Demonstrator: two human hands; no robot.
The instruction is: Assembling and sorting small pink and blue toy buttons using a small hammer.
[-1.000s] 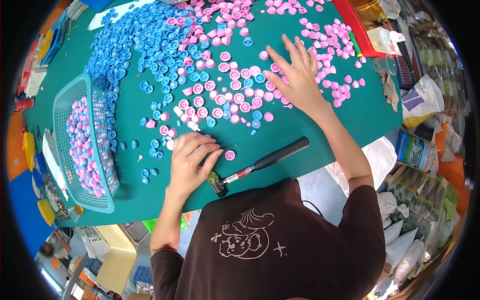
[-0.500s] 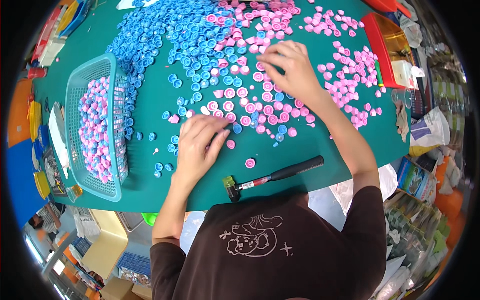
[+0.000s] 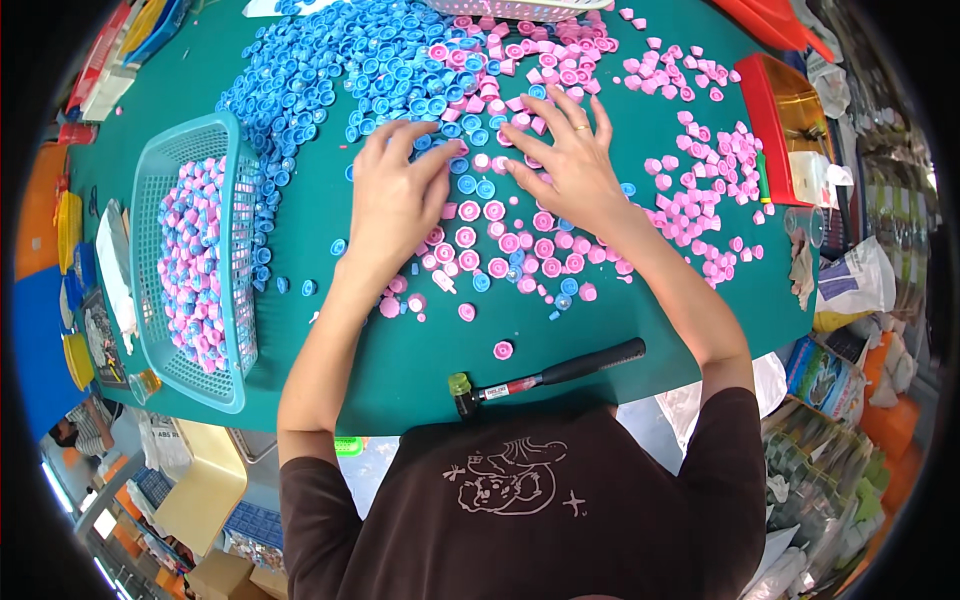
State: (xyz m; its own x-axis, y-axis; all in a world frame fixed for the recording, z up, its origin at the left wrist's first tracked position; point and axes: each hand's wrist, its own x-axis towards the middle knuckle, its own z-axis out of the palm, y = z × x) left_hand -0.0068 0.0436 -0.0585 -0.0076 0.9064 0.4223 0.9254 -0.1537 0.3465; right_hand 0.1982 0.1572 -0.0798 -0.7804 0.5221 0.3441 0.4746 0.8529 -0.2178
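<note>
Small round blue caps [image 3: 410,75] and pink scalloped caps [image 3: 466,237] lie scattered over the green table. My left hand [image 3: 398,195] is over the middle of them, its fingers bent and close together. A pink cap [image 3: 459,148] shows at its thumb and forefinger, partly covered by them. To its right, my right hand [image 3: 578,170] has its fingers spread, the tips among pink caps near the far pile; it holds nothing that I can see. A rubber-headed hammer [image 3: 545,380] with a black grip lies near the table's front edge.
At the left stands a turquoise plastic basket [image 3: 245,300] with many pink-and-blue pieces in it. A red box [image 3: 768,130] and a green pen [image 3: 763,178] are at the right. A pale basket [image 3: 520,10] shows at the far edge, behind the piles.
My left hand has moved away from me, up to the mixed caps beside the blue pile. My right hand has shifted slightly nearer me, and its fingers have spread.
</note>
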